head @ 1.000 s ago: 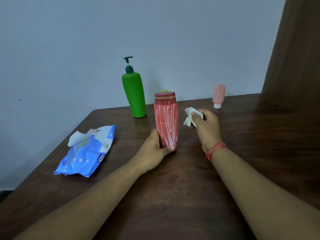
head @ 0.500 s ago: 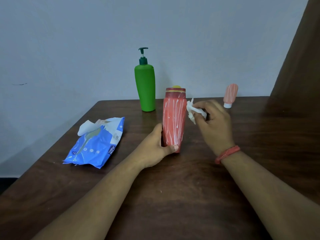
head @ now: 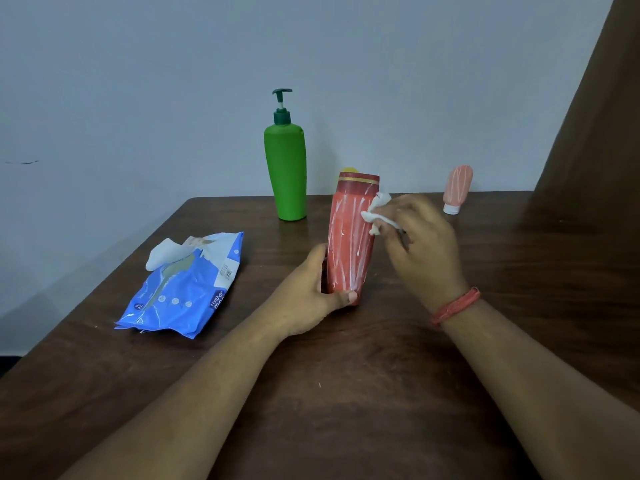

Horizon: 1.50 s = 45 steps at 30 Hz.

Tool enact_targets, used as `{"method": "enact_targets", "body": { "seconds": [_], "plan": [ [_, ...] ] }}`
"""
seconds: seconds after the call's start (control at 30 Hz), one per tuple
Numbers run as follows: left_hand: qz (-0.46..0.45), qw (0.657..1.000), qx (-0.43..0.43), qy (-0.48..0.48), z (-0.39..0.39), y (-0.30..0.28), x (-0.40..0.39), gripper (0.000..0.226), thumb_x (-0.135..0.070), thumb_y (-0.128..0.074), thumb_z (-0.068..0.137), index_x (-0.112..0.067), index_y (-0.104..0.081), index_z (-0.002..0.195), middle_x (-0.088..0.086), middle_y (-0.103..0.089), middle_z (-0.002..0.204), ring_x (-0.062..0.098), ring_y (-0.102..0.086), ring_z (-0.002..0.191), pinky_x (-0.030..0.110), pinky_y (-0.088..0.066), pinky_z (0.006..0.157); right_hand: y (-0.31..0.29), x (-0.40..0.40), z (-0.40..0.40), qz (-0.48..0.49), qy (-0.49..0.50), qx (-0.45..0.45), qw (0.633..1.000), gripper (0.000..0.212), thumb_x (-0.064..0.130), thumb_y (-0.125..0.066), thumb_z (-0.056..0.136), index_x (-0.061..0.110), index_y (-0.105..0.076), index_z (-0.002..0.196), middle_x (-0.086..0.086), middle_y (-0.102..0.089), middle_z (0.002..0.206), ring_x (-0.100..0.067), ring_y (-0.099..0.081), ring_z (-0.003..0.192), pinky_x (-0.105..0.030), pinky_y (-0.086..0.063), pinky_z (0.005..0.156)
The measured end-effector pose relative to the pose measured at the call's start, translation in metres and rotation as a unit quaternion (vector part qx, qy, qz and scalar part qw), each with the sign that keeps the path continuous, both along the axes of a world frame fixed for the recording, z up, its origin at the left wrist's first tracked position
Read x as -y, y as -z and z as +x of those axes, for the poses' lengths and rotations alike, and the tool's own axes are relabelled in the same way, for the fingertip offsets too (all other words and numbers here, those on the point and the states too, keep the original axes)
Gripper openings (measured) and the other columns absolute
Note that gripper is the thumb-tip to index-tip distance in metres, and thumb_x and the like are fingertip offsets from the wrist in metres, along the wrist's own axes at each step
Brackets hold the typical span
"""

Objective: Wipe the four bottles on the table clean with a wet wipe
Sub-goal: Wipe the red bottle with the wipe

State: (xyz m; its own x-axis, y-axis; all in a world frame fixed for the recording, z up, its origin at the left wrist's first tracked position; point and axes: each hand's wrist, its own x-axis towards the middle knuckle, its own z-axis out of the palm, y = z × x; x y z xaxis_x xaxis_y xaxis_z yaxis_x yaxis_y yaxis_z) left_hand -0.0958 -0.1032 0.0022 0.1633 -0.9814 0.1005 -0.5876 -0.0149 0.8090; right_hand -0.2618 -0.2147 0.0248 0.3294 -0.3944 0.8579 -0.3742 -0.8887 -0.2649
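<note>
A tall red bottle [head: 349,237] streaked with white stands upright mid-table. My left hand [head: 308,296] grips its lower part. My right hand [head: 420,244] pinches a crumpled white wet wipe [head: 379,213] and presses it against the bottle's upper right side. A green pump bottle [head: 285,171] stands behind to the left. A small pink tube bottle [head: 457,188] stands on its white cap at the back right. A yellow top [head: 349,170] peeks out just behind the red bottle; the rest of it is hidden.
A blue wet-wipe pack [head: 187,289] lies on the left of the dark wooden table [head: 346,393], with a white wipe sticking out of its opening. A pale wall runs behind the table. A brown surface rises at the far right.
My right hand has brought the wipe leftwards from beside the red bottle onto its upper side. My left hand keeps its hold on the bottle. The camera has shifted a little.
</note>
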Motion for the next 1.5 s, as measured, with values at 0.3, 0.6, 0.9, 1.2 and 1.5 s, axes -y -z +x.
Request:
{"method": "enact_targets", "body": {
  "seconds": [0.3,0.6,0.9,1.2,1.5],
  "plan": [
    [-0.008,1.000,0.003,-0.008,-0.001,0.000,-0.002,0.087,-0.035,-0.080,0.083,-0.033,-0.027,0.151,-0.012,-0.049,0.147,0.006,-0.047,0.134,0.042,-0.039,0.115,0.001,0.000,0.001,-0.023,-0.001,-0.012,1.000,0.019,0.005,-0.073,0.088,0.004,-0.073,0.107,-0.010,-0.068,0.105,-0.012,-0.060,0.097,-0.017,-0.049,0.085],
    [0.003,1.000,0.021,0.001,-0.002,-0.004,-0.001,0.088,-0.036,-0.078,0.084,-0.035,-0.023,0.152,-0.012,-0.045,0.150,0.007,-0.044,0.136,0.041,-0.039,0.115,-0.003,0.001,-0.002,-0.005,0.004,0.017,1.000,0.015,0.009,-0.072,0.089,0.005,-0.074,0.104,-0.008,-0.067,0.103,-0.006,-0.056,0.094,-0.006,-0.041,0.084],
    [-0.009,0.998,0.069,0.010,-0.009,-0.008,-0.003,0.083,-0.032,-0.077,0.087,-0.036,-0.022,0.149,-0.010,-0.046,0.149,0.009,-0.045,0.134,0.034,-0.041,0.111,-0.017,-0.004,-0.008,-0.008,0.036,0.112,0.993,0.009,0.009,-0.071,0.091,0.006,-0.072,0.100,-0.009,-0.065,0.101,0.003,-0.048,0.096,-0.001,-0.037,0.084],
    [-0.016,0.995,0.098,-0.006,-0.014,-0.009,-0.001,0.073,-0.032,-0.077,0.086,-0.034,-0.029,0.141,-0.007,-0.051,0.145,0.012,-0.052,0.126,0.036,-0.047,0.106,-0.018,0.003,-0.017,-0.027,0.052,0.065,0.996,0.013,0.011,-0.070,0.091,0.004,-0.072,0.102,-0.012,-0.066,0.104,-0.018,-0.061,0.097,-0.023,-0.049,0.083],
    [-0.017,0.994,0.105,-0.012,-0.018,-0.010,0.000,0.078,-0.035,-0.077,0.085,-0.034,-0.026,0.145,-0.005,-0.049,0.148,0.015,-0.050,0.132,0.041,-0.045,0.110,-0.024,-0.004,-0.015,-0.102,0.044,0.000,0.994,0.018,0.007,-0.074,0.087,0.003,-0.071,0.104,-0.014,-0.067,0.102,-0.024,-0.063,0.093,-0.034,-0.053,0.078]
  ]
}}
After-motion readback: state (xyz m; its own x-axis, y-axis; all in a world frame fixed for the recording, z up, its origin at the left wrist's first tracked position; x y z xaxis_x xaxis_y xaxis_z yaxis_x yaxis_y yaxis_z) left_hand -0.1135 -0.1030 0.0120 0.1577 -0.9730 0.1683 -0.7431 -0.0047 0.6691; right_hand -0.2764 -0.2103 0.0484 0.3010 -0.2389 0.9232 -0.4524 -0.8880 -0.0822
